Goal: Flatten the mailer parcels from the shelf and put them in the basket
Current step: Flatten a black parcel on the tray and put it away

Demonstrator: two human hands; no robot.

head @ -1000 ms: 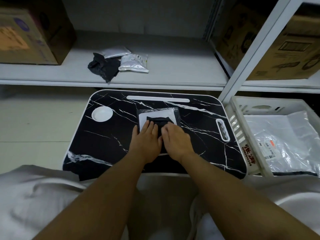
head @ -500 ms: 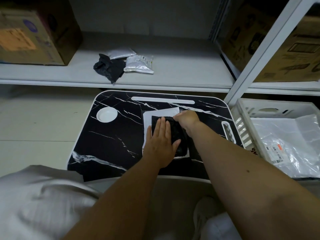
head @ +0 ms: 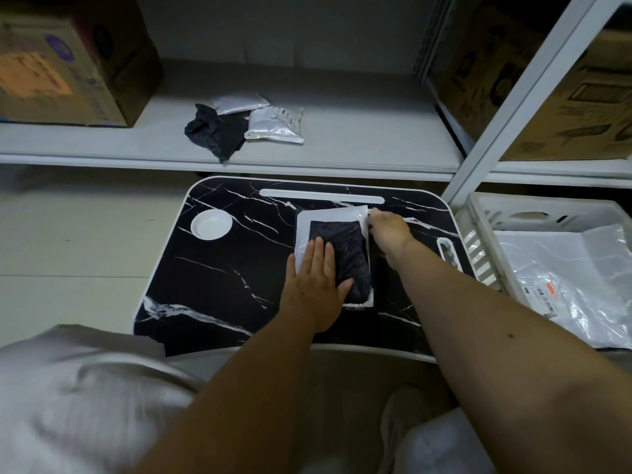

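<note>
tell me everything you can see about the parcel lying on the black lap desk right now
The mailer parcel lies flat on the black marble-pattern lap desk, right of centre. It looks like thin plastic film: a pale, whitish outer bag with a crinkled black bundle showing in its middle. Its shape is roughly rectangular, long side running away from the person. The left hand presses flat on its near-left part, fingers straight. The right hand is at its far-right corner, apparently pinching the pale edge there.
</note>
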